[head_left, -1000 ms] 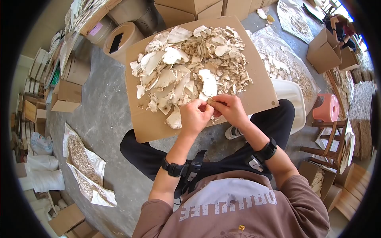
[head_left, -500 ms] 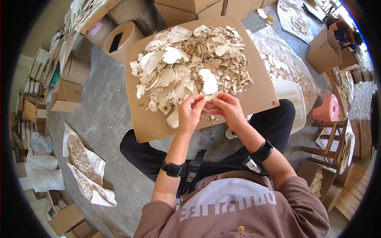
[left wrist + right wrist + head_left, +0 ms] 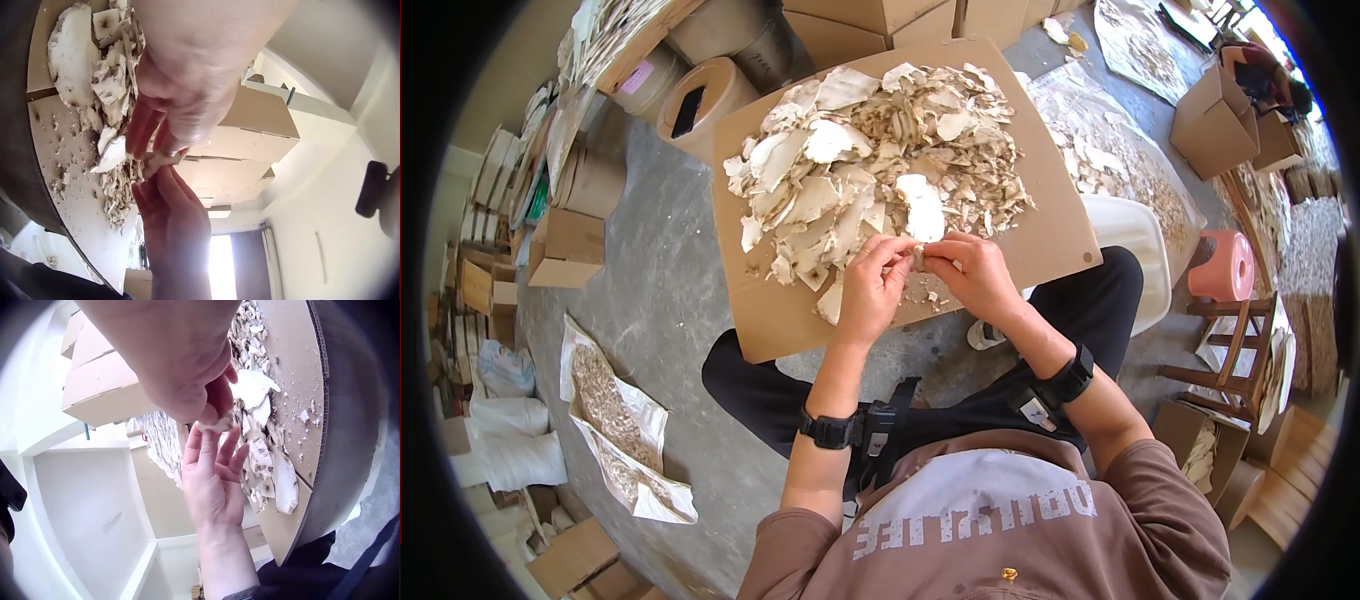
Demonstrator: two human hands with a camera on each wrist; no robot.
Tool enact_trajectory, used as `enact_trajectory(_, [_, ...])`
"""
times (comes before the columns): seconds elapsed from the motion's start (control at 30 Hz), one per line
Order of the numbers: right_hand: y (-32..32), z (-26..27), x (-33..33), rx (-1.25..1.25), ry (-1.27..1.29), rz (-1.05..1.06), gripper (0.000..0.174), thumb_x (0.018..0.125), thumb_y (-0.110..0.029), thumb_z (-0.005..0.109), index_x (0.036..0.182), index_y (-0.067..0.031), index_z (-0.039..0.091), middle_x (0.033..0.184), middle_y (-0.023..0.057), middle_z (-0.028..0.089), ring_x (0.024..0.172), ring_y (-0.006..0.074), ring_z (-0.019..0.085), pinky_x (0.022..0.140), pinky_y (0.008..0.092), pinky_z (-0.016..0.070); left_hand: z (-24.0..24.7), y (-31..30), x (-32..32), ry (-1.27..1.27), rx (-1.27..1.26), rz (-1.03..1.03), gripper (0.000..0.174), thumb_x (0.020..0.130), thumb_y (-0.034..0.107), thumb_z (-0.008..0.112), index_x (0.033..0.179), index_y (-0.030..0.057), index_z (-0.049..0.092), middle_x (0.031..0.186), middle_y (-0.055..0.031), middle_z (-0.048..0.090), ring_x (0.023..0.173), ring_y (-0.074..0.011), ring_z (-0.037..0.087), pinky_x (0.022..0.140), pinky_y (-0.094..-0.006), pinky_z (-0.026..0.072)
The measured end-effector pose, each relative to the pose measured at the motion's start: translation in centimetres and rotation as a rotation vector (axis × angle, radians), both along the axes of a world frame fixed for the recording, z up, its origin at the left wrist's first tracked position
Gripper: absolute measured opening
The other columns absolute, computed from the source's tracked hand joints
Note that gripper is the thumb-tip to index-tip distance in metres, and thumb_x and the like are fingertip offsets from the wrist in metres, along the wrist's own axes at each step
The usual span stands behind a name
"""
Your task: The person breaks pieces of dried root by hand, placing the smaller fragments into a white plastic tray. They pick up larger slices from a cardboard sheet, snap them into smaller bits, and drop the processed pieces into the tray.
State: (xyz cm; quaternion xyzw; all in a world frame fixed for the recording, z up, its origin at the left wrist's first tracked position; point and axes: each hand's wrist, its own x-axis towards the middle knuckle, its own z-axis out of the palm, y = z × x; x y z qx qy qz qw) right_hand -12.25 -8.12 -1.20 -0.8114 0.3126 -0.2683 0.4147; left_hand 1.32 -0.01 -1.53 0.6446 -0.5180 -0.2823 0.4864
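Note:
Both hands meet at the near edge of a pile of cream, brown-edged dried flakes (image 3: 810, 200) on a cardboard sheet (image 3: 1050, 225). Between the fingertips is a small pale flake (image 3: 161, 161), which also shows in the right wrist view as a thin whitish piece (image 3: 215, 426). My left hand (image 3: 872, 285) pinches one end of it between thumb and fingers. On the other side my right hand (image 3: 975, 275) pinches it too, thumb nearest me. Just beyond the fingertips lies a larger bright white slab (image 3: 920, 208). Crumbs (image 3: 925, 292) are scattered below the hands.
The cardboard sheet extends over the lap. Beside the right knee stands a white plastic tub (image 3: 1135, 265), then a pink stool (image 3: 1222, 268). Left on the floor lies a white sack (image 3: 615, 425) with chips. A phone (image 3: 689, 110) rests on a round drum (image 3: 720, 85).
Half a second ago the hands were spread a little, holding a flat piece between the thumbs; now the fingertips are drawn together around it. More crumbs lie below than a second ago.

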Motion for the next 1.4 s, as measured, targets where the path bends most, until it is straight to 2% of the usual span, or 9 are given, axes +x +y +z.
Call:
enact_trajectory(0.2, [0.4,-0.6,0.2,0.129,-0.057,-0.068,0.010,0.072,-0.009,0.058,0.078,-0.0024,0.064,0.075,0.0120,0.060,0.067,0.0291,0.059,0.060,0.0340,0.0461,-0.3,0.2,0.0,0.166,0.033,0.000,0.020,0.081,-0.002,0.051,0.099,0.0025,0.060,0.087,-0.0031,0.054,0.073,-0.0092,0.057,0.059,-0.0202,0.0515])
enact_trajectory(0.5, [1.0,-1.2,1.2,-0.062,-0.104,-0.149,0.009,0.072,-0.008,0.058,0.076,-0.0030,0.064,0.072,0.0114,0.059,0.066,0.0290,0.058,0.059,0.0342,0.0467,-0.3,0.0,-1.3,-0.181,-0.099,0.179,0.018,0.075,-0.004,0.057,0.093,-0.0009,0.061,0.078,-0.0084,0.057,0.065,-0.0128,0.059,0.056,-0.0237,0.0491])
enact_trajectory(0.67, [1.5,-1.9,2.0,-0.128,-0.085,-0.247,0.008,0.072,-0.008,0.057,0.075,-0.0044,0.064,0.069,0.0101,0.058,0.063,0.0288,0.057,0.057,0.0353,0.0464,-1.4,-0.5,-2.3,-0.429,-0.198,0.355,0.020,0.072,-0.003,0.058,0.091,0.0003,0.061,0.076,-0.0135,0.056,0.060,-0.0229,0.058,0.053,-0.0295,0.0454])
enact_trajectory(0.8, [0.9,-2.0,1.8,-0.120,-0.099,-0.239,0.008,0.071,-0.008,0.058,0.075,-0.0041,0.064,0.070,0.0102,0.058,0.061,0.0269,0.058,0.055,0.0336,0.0462,-2.1,-0.2,-1.4,-0.165,-0.131,0.310,0.021,0.074,-0.002,0.058,0.095,-0.0005,0.059,0.078,-0.0107,0.057,0.061,-0.0184,0.059,0.053,-0.0272,0.0479])
enact_trajectory(0.9, [-0.2,-1.8,1.4,0.222,-0.122,-0.158,0.010,0.073,-0.009,0.060,0.078,-0.0015,0.062,0.066,0.0078,0.060,0.054,0.0153,0.055,0.051,0.0275,0.0432,-2.2,-0.1,-0.5,0.507,0.009,0.226,0.021,0.081,0.001,0.055,0.101,-0.0006,0.057,0.082,-0.0053,0.055,0.070,-0.0130,0.059,0.059,-0.0248,0.0534])
enact_trajectory(1.0, [-1.2,-2.0,1.7,0.653,-0.277,-0.197,0.012,0.075,-0.010,0.060,0.080,0.0011,0.061,0.063,0.0039,0.058,0.054,0.0090,0.053,0.049,0.0241,0.0411,-1.6,0.0,-0.5,0.634,0.016,0.219,0.022,0.081,0.003,0.055,0.103,-0.0005,0.056,0.085,-0.0070,0.056,0.071,-0.0130,0.059,0.058,-0.0247,0.0528])
enact_trajectory(1.17, [-1.1,-1.1,1.0,0.455,-0.232,-0.307,0.016,0.079,-0.013,0.058,0.083,0.0028,0.061,0.064,0.0024,0.057,0.052,0.0065,0.049,0.047,0.0208,0.0396,-2.2,0.1,-0.5,0.424,-0.167,0.247,0.014,0.078,0.000,0.058,0.091,0.0007,0.061,0.088,-0.0055,0.058,0.072,-0.0118,0.058,0.060,-0.0215,0.0501])
enact_trajectory(1.23, [-0.7,0.0,0.7,0.884,-0.239,-0.114,0.020,0.080,-0.016,0.057,0.086,0.0025,0.061,0.066,0.0022,0.057,0.052,0.0060,0.049,0.046,0.0205,0.0415,-2.4,0.2,-0.4,0.286,-0.298,0.233,0.014,0.077,-0.001,0.059,0.090,0.0013,0.062,0.090,-0.0065,0.058,0.074,-0.0129,0.058,0.063,-0.0216,0.0493])
enact_trajectory(1.4, [-0.4,-0.1,1.0,1.017,-0.255,-0.067,0.023,0.081,-0.018,0.058,0.087,0.0033,0.061,0.068,0.0032,0.058,0.051,0.0061,0.049,0.047,0.0209,0.0446,-2.0,0.3,-0.3,-0.057,-0.309,0.182,0.015,0.072,-0.001,0.062,0.086,0.0017,0.063,0.094,-0.0098,0.057,0.080,-0.0175,0.057,0.068,-0.0248,0.0470])
